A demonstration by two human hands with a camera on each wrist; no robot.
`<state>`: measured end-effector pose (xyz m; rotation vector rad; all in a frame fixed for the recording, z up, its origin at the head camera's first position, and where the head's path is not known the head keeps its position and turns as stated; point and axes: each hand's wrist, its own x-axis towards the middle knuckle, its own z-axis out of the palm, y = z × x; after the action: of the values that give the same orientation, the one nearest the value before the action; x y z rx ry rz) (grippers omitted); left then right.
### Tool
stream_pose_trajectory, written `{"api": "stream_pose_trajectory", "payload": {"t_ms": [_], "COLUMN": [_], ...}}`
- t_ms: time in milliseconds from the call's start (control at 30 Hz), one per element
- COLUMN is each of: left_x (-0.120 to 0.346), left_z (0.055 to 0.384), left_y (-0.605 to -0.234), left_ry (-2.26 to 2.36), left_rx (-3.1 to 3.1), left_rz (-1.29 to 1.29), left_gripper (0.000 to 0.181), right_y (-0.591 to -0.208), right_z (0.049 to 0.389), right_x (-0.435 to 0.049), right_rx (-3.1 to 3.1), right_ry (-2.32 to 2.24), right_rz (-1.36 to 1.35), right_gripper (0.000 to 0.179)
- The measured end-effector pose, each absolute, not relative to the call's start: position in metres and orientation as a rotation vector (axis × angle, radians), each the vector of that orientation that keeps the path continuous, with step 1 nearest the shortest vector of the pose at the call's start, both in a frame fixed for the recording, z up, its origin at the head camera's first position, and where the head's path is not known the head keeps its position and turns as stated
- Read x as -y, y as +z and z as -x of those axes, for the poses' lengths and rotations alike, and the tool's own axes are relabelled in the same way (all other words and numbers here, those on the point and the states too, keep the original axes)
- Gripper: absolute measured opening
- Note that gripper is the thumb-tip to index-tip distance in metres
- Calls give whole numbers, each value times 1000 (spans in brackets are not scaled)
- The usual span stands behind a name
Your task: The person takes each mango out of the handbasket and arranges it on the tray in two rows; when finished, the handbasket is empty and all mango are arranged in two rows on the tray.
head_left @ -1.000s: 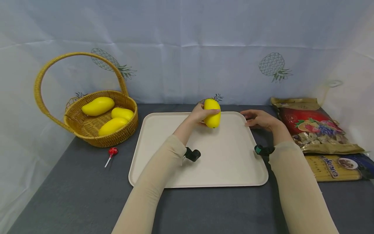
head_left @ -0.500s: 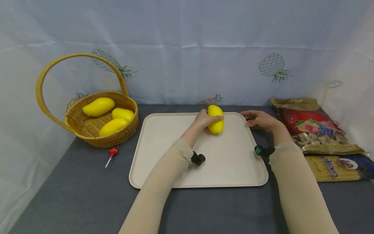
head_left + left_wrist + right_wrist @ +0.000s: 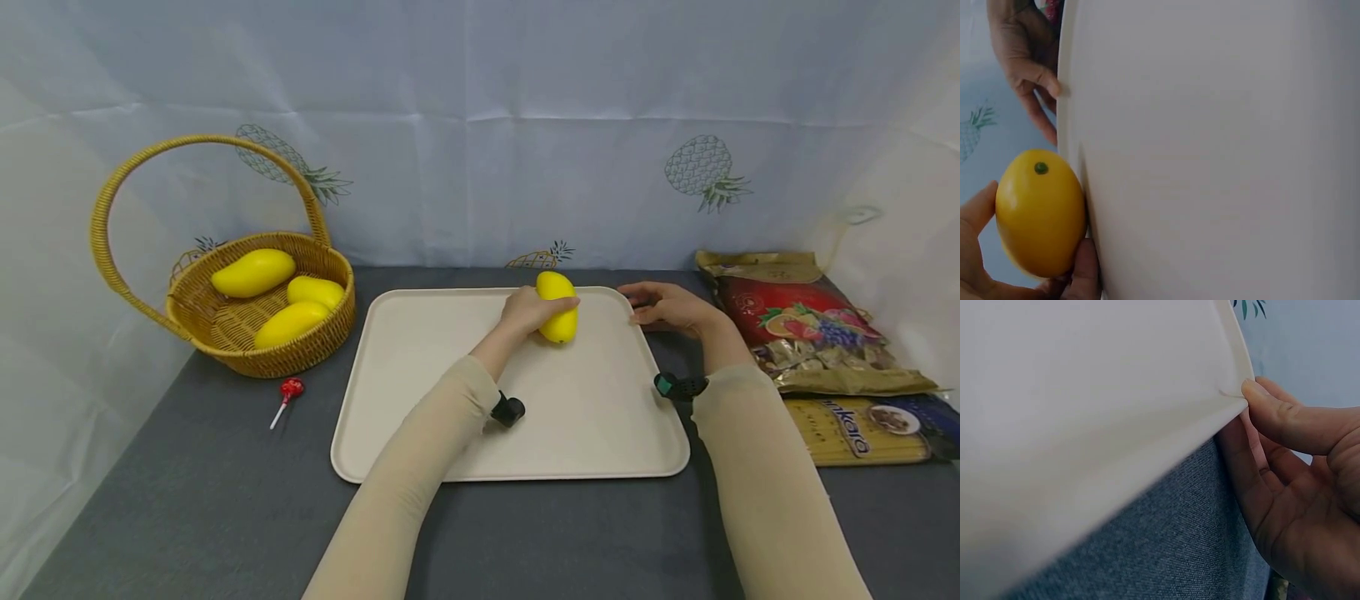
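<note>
My left hand (image 3: pixel 525 311) grips a yellow mango (image 3: pixel 557 330) over the back right part of a cream tray (image 3: pixel 585 417). Seen from the left wrist, thumb and fingers are on opposite sides of the mango (image 3: pixel 1041 215), whose green stem spot shows. It lies close against the tray surface; whether it rests there I cannot tell. At the tray's far right corner my right hand (image 3: pixel 670 307) pinches the rim. In the right wrist view its thumb (image 3: pixel 1272 415) presses the corner from above, with the fingers curled underneath.
On the left stands a wicker basket (image 3: pixel 330 333) with a tall handle and three yellow mangoes inside. A red lollipop (image 3: pixel 291 389) lies before it. At the right, a red and gold candy bag (image 3: pixel 810 321) lies on a pasta pack (image 3: pixel 855 433). A pineapple-print curtain (image 3: pixel 465 167) hangs behind.
My left hand has brought the mango slightly right and nearer, lower over the tray; in the last half second it has barely moved. The right hand stays at the tray corner.
</note>
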<state>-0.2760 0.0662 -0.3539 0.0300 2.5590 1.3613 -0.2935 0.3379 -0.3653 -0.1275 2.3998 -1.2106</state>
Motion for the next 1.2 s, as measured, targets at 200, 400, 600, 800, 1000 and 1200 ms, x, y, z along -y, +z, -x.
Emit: {"api": "stream_pose_trajectory", "payload": {"t_ms": [200,400,600,800,1000,1200], "left_x": [-66,-65,-65,-64,-66,-67], "left_z": [275,276,277,278,279,278], "left_y": [-354,-355,-353,-352,-352,-351], "left_ry": [1238,1250,1283,1285,1264,1239], "left_rx": [-2663,-2663,-2616,-2610,-2604,-2606], "left_rz": [-45,-7,-24,-40,-16,-21], "left_gripper": [64,63,56,56,57,58], "right_y": [-366,-367,-366,-365,-364,-365], "right_z": [294,293,292,292,292,293], "right_x": [-339,-339,-338,-337,-337,-339], "right_rx": [-2396,-2398,-2382,-2387,-2395,-2380], "right_ry": [-1217,-1219,-1237,-1243,-1241,-1252], "right_rz": [135,147,148,141,142,147], "right_gripper": [68,68,69,69,68,70]}}
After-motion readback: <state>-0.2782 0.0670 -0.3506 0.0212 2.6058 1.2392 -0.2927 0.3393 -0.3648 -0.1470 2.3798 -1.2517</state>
